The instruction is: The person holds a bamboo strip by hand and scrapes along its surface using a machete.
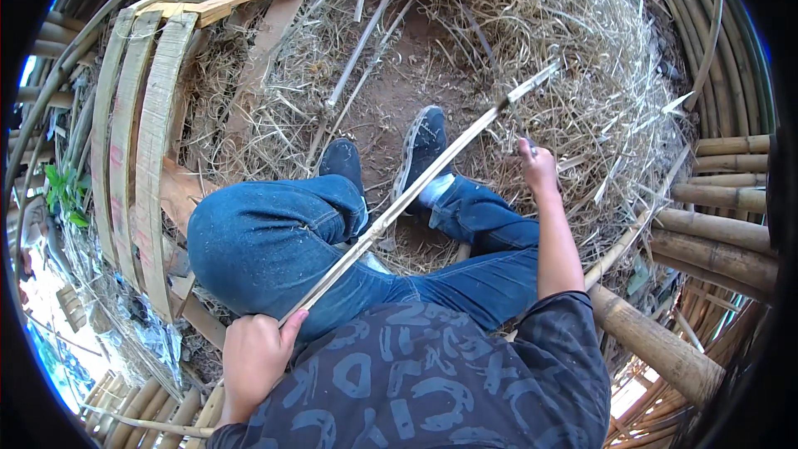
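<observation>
A long, pale bamboo strip (407, 199) slants across my lap, from near my left hip up to the far right. My left hand (253, 357) is closed around its lower end, thumb along the top. Farther right, my right hand (540, 170) is closed on the dark handle of what looks like a knife (524, 146). Its thin blade is hard to make out against the shavings. Near its upper part the strip has a dark node (503, 104), close to the knife. The strip passes over my jeans and just beside my right shoe (426, 137).
Curly bamboo shavings (557, 17) pile up ahead and to the right. On the left stands a slatted wooden crate or seat (158, 125). Loose strips (366, 41) lie on the dirt (407, 66). Thick bamboo poles (657, 345) line the right side.
</observation>
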The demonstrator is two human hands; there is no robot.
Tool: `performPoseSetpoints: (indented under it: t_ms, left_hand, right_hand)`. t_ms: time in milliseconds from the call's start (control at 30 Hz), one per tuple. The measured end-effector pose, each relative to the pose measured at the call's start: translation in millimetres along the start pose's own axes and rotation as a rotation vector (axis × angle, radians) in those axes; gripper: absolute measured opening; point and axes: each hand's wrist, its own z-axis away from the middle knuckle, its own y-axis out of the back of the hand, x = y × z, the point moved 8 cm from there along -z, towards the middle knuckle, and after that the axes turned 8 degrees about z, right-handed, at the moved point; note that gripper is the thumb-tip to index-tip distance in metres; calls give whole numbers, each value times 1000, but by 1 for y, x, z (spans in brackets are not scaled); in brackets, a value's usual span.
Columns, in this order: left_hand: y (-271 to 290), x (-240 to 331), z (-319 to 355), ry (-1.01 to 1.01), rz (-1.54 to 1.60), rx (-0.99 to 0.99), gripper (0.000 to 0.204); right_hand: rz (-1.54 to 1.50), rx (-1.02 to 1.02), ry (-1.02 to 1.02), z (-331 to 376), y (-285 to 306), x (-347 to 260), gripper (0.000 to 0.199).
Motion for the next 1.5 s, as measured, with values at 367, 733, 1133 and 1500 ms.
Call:
performPoseSetpoints:
  t_ms: [367,733,1133,1500]
  left_hand:
    - [-5,-18,5,50,20,11,58]
    - [-8,-14,3,38,29,-33,57]
    - [-6,-13,-4,79,60,-106,59]
    - [-5,-5,-8,155,109,-222,56]
  right_hand:
    - [10,59,378,60,-26,-99,67]
    - [19,178,144,31,12,-45,71]
    - [-26,182,66,0,14,-11,74]
    - [-127,189,48,-7,1,23,76]
